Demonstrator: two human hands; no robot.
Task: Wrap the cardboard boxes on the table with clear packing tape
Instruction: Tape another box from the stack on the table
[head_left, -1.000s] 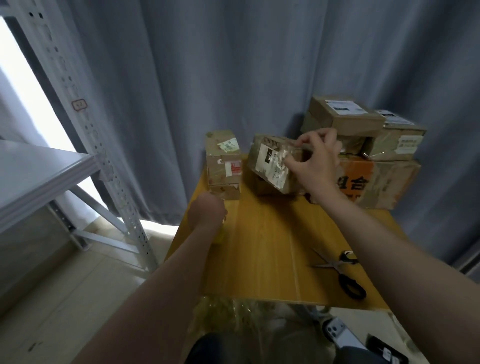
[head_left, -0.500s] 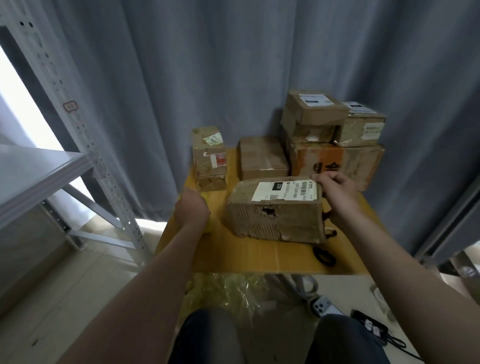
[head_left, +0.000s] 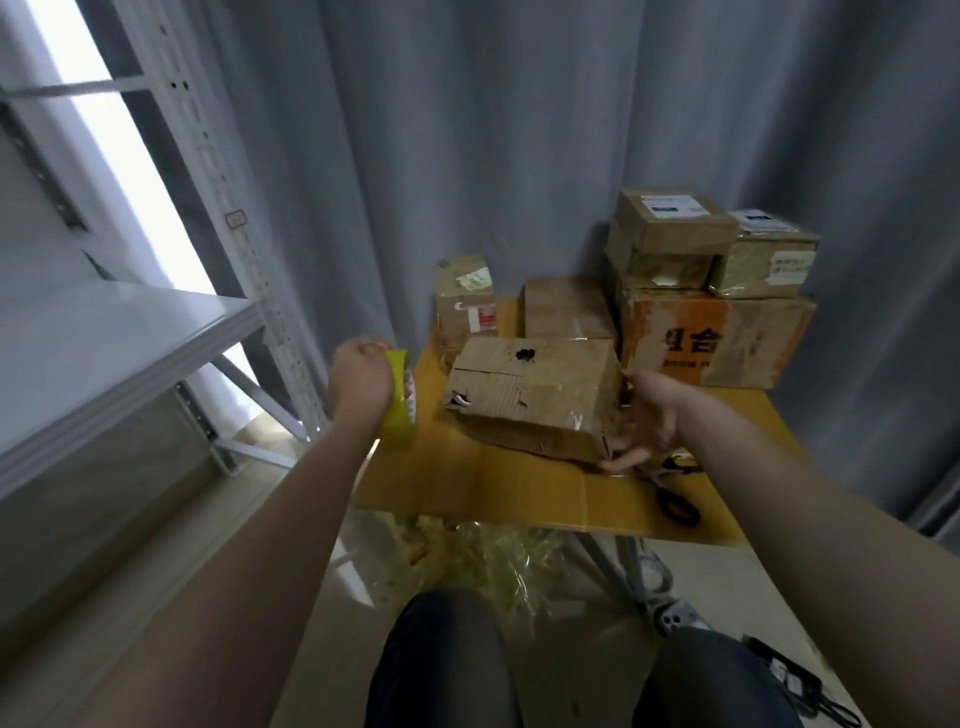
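A battered cardboard box (head_left: 535, 395) is steadied on the wooden surface (head_left: 519, 483) while tape is held just beside it.

What appears to be a yellow tape dispenser (head_left: 399, 402) is gripped by the left hand (head_left: 358, 379), fingers curled round it, at the surface's left edge and apart from the box. The right hand (head_left: 649, 421) is laid flat against the box's right end, its fingers straight and the fingertips reaching the lower near corner. The box is tilted, with a dark hole torn in its top face. Behind it a small upright box (head_left: 465, 301) and a flat box (head_left: 566, 309) are set, and to the right an orange-printed box (head_left: 717, 338) is stacked with smaller labelled ones. Black-handled scissors (head_left: 675, 501) are lying near the right wrist. Crumpled clear plastic (head_left: 478, 551) is seen on the floor below.
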